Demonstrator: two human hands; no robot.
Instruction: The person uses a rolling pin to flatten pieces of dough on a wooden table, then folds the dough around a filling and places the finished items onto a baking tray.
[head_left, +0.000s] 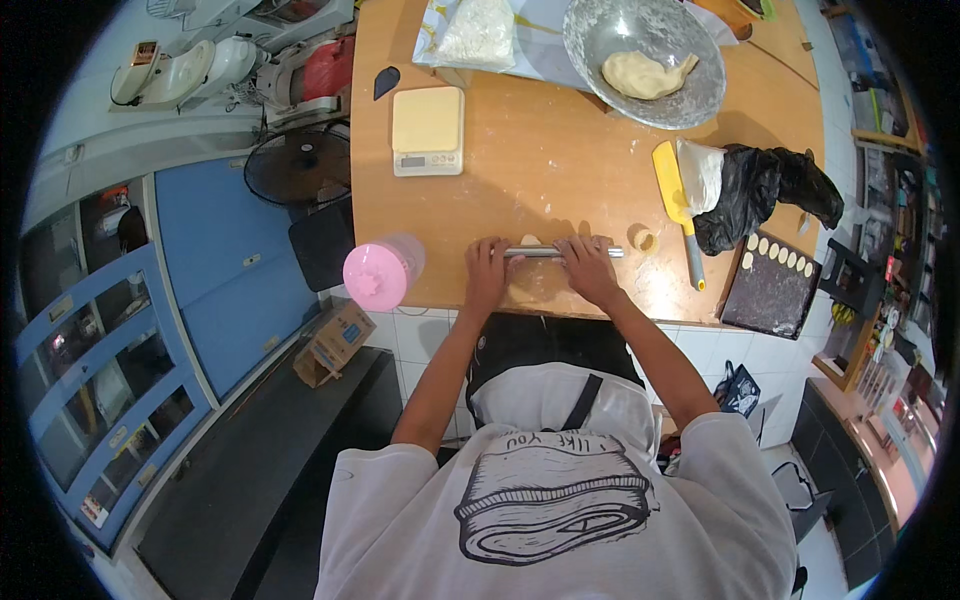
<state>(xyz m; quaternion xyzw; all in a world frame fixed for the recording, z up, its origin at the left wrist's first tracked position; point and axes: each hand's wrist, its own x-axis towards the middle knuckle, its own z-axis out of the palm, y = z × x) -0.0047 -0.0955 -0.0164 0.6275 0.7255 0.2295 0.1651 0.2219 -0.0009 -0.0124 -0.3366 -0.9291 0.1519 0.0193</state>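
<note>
Both hands are on a metal rolling pin (534, 252) lying crosswise near the table's front edge. My left hand (488, 262) is on its left end, and my right hand (586, 259) is on it right of the middle. A small piece of dough (530, 240) shows just behind the pin, between the hands; how much lies beneath cannot be seen. Right of my right hand is a ring-shaped cutter (644, 240). A yellow spatula with a grey handle (675, 187) lies farther right. A dark tray (772, 289) holds several pale dough rounds (782, 253) at the right corner.
A pink-lidded container (375, 275) stands at the front left corner, with a kitchen scale (428, 131) behind it. At the back are a bag of white contents (478, 34) and a metal bowl (637, 34) holding dough (645, 75). A black plastic bag (750, 195) lies right.
</note>
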